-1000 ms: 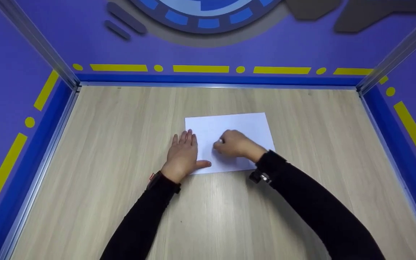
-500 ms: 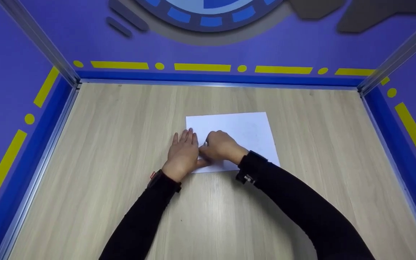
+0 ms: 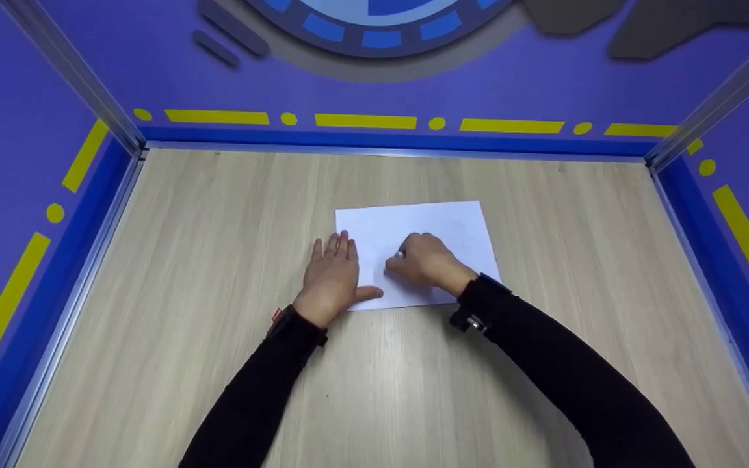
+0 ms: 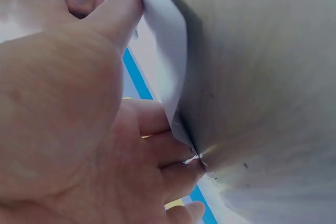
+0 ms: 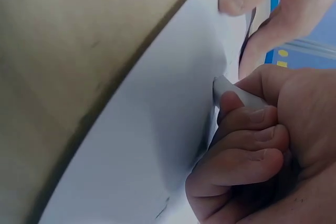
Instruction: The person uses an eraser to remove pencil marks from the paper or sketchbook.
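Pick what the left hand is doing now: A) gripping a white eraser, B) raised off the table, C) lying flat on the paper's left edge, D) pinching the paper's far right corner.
C: the left hand lies with straight fingers on the left edge of the paper, thumb on its near edge.

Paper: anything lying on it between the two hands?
No. In the head view only a bare strip of paper separates the left hand from the right hand.
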Action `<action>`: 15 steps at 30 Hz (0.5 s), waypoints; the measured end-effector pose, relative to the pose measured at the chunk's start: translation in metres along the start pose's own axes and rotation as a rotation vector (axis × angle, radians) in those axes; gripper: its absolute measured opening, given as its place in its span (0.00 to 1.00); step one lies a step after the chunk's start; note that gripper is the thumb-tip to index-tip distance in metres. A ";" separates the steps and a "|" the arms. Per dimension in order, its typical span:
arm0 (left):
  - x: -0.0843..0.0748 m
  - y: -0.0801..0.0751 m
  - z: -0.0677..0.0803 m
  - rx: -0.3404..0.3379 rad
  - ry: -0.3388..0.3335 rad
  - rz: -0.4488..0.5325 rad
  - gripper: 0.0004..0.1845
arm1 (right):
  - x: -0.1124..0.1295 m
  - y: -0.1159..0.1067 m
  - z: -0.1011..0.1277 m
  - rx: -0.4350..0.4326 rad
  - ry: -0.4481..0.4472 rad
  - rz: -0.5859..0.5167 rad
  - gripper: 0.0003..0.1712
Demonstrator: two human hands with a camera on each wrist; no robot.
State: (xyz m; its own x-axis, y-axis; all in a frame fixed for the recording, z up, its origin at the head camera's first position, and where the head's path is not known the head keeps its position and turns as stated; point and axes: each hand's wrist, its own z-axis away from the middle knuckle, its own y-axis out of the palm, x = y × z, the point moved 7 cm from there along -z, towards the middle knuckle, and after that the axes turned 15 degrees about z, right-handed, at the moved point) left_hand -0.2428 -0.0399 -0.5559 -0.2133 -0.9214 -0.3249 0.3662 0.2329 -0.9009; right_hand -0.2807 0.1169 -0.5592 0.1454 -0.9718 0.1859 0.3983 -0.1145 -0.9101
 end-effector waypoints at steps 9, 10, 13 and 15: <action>0.001 0.001 -0.002 0.008 -0.012 0.014 0.64 | -0.037 -0.005 0.010 -0.024 0.043 -0.003 0.23; 0.001 0.001 -0.002 0.007 -0.011 0.019 0.64 | -0.041 -0.006 0.011 -0.032 0.039 0.000 0.23; 0.000 0.001 -0.002 0.004 -0.011 0.026 0.65 | -0.055 -0.009 0.016 -0.054 0.036 -0.007 0.24; 0.001 0.001 -0.001 0.003 -0.009 0.027 0.65 | -0.066 -0.010 0.018 -0.059 0.040 -0.015 0.24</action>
State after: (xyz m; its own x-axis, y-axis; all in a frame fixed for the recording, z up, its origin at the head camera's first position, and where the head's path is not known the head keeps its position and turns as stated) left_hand -0.2438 -0.0398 -0.5578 -0.1952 -0.9175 -0.3466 0.3743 0.2569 -0.8910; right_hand -0.2775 0.1858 -0.5558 0.1032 -0.9772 0.1856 0.3457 -0.1397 -0.9279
